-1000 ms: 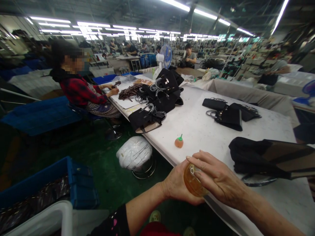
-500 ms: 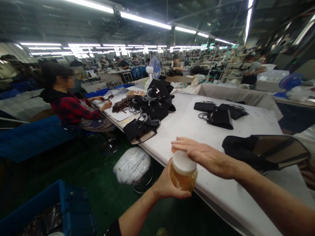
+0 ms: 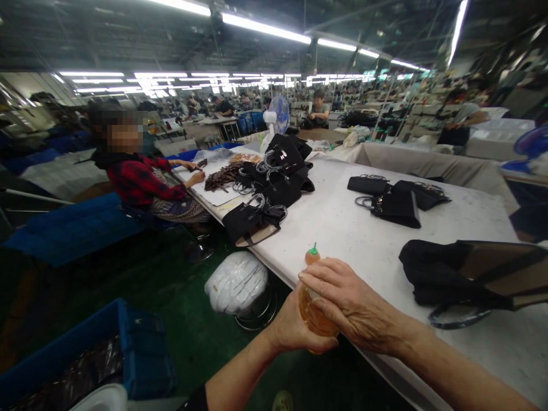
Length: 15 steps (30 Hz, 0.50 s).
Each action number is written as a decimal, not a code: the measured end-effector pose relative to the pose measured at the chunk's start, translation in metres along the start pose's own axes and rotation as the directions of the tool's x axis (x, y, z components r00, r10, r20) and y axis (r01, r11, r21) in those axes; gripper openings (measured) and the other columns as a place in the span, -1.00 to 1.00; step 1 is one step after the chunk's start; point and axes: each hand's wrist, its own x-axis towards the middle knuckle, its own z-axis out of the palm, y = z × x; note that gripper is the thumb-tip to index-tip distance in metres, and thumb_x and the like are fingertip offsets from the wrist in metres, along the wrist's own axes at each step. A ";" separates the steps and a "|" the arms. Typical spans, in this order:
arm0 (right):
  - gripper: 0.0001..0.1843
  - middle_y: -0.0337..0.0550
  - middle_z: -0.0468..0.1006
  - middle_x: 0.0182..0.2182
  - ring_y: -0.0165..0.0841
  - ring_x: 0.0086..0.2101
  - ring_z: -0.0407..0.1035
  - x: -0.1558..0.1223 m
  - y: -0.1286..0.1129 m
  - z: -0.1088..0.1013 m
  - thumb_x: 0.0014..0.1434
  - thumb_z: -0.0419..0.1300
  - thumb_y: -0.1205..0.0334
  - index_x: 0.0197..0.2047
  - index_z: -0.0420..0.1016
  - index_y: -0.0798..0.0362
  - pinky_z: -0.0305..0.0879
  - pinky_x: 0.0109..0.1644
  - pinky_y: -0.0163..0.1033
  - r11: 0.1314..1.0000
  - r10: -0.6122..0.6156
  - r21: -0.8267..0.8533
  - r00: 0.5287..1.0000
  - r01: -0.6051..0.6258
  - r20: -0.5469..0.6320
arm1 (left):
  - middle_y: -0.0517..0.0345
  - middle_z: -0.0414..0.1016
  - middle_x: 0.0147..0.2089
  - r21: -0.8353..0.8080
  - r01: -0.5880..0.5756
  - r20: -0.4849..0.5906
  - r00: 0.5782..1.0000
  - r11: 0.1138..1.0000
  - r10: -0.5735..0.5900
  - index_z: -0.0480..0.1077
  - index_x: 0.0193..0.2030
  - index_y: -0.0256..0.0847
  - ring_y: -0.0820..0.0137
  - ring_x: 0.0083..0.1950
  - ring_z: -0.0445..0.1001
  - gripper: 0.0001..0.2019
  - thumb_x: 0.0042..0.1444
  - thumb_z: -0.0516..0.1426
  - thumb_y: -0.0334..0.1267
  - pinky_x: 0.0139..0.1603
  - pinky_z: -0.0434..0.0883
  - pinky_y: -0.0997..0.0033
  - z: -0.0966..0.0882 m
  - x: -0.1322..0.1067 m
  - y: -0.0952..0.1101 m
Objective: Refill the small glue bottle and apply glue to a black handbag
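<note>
Just off the table's near edge, my left hand (image 3: 287,326) is wrapped round a jar (image 3: 315,317) of clear amber stuff. My right hand (image 3: 353,299) lies over the jar's top, its fingers and thumb closed round the white lid, which is mostly covered now. Right behind my fingers, a small orange bottle-like thing with a green pointed tip (image 3: 312,254) stands at the edge of the white-covered table (image 3: 338,228).
Black handbags (image 3: 285,171) with wrapped handles pile up at left; more bags (image 3: 396,205) lie farther right. A large open black bag (image 3: 458,274) is near my right arm. A plastic-covered stool (image 3: 237,282) and blue crate (image 3: 145,348) stand below. A co-worker (image 3: 137,177) sits at left.
My right hand has gone from lying flat above the white lid to closing round it. The view has shifted, and the orange thing with the green tip now shows behind my hand.
</note>
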 end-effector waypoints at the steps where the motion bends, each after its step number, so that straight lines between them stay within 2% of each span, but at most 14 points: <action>1: -0.57 -0.07 0.39 0.22 -0.18 0.19 0.17 -0.001 0.000 0.004 0.47 -0.06 0.22 0.34 0.26 0.08 -0.04 0.42 0.15 1.000 0.003 -0.019 1.000 -0.003 -0.008 | -0.04 0.40 0.29 0.011 -0.004 -0.001 1.000 1.000 0.004 0.17 0.31 -0.15 0.03 0.32 0.38 -0.04 -0.30 0.44 -0.46 0.35 0.39 0.04 0.000 -0.001 -0.001; 5: -0.56 -0.02 0.42 0.21 -0.12 0.19 0.19 -0.003 0.000 0.017 0.47 -0.09 0.22 0.33 0.29 0.12 0.06 0.37 0.21 0.998 0.003 -0.062 0.999 -0.005 -0.045 | -0.03 0.40 0.29 0.047 -0.005 -0.015 1.000 0.999 0.006 0.19 0.29 -0.14 0.04 0.34 0.36 -0.05 -0.30 0.44 -0.46 0.38 0.36 0.04 -0.001 -0.005 -0.008; 8: -0.53 0.00 0.40 0.25 -0.10 0.23 0.20 -0.002 0.002 0.013 0.47 -0.09 0.15 0.33 0.31 0.11 0.07 0.40 0.24 0.998 0.067 0.017 0.998 -0.068 0.004 | -0.06 0.36 0.33 0.008 0.043 -0.023 0.999 0.999 -0.043 0.19 0.28 -0.13 0.01 0.36 0.33 -0.02 -0.34 0.48 -0.44 0.41 0.32 -0.01 -0.006 -0.008 -0.008; 10: -0.43 0.02 0.30 0.34 -0.09 0.31 0.14 -0.001 0.005 0.001 0.47 -0.10 0.01 0.42 0.19 0.09 0.02 0.45 0.26 0.967 0.172 0.176 0.983 -0.182 0.069 | -0.09 0.36 0.33 -0.035 0.101 -0.011 0.995 0.994 -0.102 0.18 0.28 -0.14 -0.01 0.33 0.37 -0.01 -0.35 0.50 -0.38 0.37 0.33 -0.06 -0.010 -0.008 -0.005; 12: -0.29 0.00 0.14 0.43 -0.09 0.39 0.02 -0.001 0.009 -0.014 0.45 -0.14 -0.17 0.49 0.02 0.05 -0.07 0.49 0.28 0.890 0.325 0.313 0.943 -0.332 0.076 | -0.11 0.40 0.28 -0.065 0.135 -0.013 0.991 0.989 -0.136 0.16 0.29 -0.15 -0.01 0.27 0.41 0.02 -0.36 0.52 -0.32 0.34 0.34 -0.10 -0.014 -0.008 -0.001; 13: -0.23 -0.02 0.08 0.45 -0.09 0.41 -0.04 0.000 0.010 -0.019 0.42 -0.15 -0.24 0.51 0.00 0.04 -0.13 0.51 0.28 0.853 0.400 0.337 0.914 -0.398 0.066 | -0.10 0.41 0.26 -0.066 0.138 -0.022 0.990 0.988 -0.140 0.16 0.29 -0.15 0.00 0.26 0.42 0.04 -0.36 0.53 -0.30 0.34 0.34 -0.10 -0.016 -0.008 0.000; 15: -0.19 -0.02 0.06 0.46 -0.08 0.43 -0.09 0.003 0.010 -0.024 0.39 -0.15 -0.30 0.48 0.08 0.06 -0.22 0.52 0.29 0.830 0.473 0.292 0.877 -0.476 0.084 | -0.11 0.42 0.25 -0.051 0.123 -0.042 0.991 0.991 -0.125 0.15 0.30 -0.15 0.00 0.26 0.41 0.05 -0.37 0.54 -0.28 0.34 0.33 -0.07 -0.019 -0.009 0.001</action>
